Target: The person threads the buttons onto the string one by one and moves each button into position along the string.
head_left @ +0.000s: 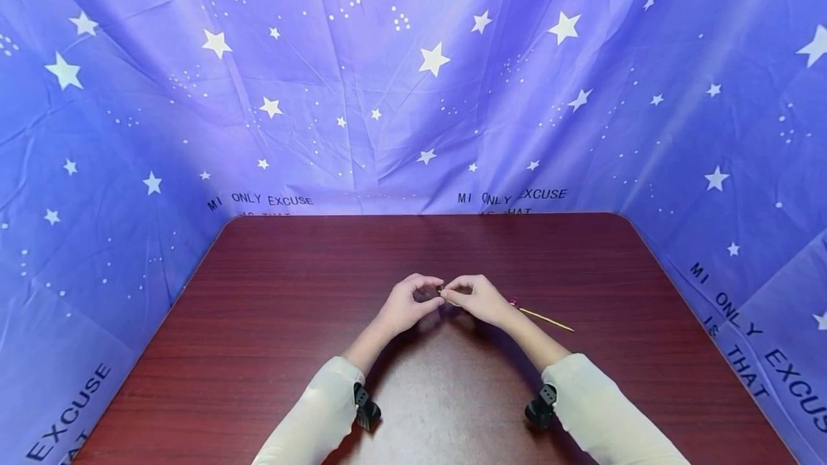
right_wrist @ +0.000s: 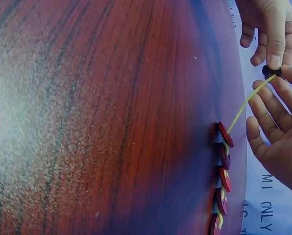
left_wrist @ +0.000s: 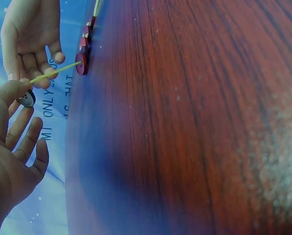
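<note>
Over the table's far half, my left hand [head_left: 403, 306] and right hand [head_left: 479, 300] meet at the fingertips. My left hand pinches a dark button [left_wrist: 26, 99] with a pale rim and small holes, between thumb and index finger. The yellow cord [right_wrist: 247, 100] is pinched near its end by my right thumb and index finger, right at this button. Along the cord hang several red and purple buttons, the nearest a red one [left_wrist: 81, 64]; a purple button [right_wrist: 224, 156] follows it in the right wrist view. My other fingers are spread loosely.
The cord's tail [head_left: 549, 320] lies on the dark red wood table [head_left: 258, 350], right of my right forearm. A purple star-print curtain [head_left: 349, 92] surrounds the table's back and sides. Each sleeve carries a small black camera [head_left: 367, 407] at the cuff.
</note>
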Tool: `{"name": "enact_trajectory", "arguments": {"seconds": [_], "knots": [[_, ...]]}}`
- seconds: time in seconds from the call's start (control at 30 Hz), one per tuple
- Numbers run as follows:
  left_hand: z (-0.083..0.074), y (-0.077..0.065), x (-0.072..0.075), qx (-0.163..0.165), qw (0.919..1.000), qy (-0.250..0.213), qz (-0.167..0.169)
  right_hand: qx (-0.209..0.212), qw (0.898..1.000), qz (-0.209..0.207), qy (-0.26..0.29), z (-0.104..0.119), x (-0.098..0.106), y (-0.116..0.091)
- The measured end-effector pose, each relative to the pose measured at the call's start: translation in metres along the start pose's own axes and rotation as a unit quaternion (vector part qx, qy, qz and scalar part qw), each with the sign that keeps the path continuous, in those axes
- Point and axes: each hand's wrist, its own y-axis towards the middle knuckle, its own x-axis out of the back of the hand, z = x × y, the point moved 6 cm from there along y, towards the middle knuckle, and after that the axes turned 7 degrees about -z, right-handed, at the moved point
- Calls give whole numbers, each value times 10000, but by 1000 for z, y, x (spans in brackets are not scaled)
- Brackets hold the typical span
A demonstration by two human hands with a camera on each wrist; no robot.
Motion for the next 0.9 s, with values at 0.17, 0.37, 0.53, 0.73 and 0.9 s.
{"name": "enact_trajectory", "arguments": {"seconds": [0.17,0.37,0.53,0.73,0.9], "knots": [[-2,0,1,-131,9999,49,-47,-56,9999,-57,61,-3,0,1],[1,-1,3,169,9997,-158,-41,-173,9997,-128,148,-7,0,0],[7,-3,4,455,9988,29,-154,-202,9994,-98,246,-10,-2,-1],[8,-3,3,453,9987,36,-214,-188,9995,-61,264,-10,-2,-2],[6,-1,3,326,9992,86,-227,-193,9996,-102,204,-8,0,-1]]}}
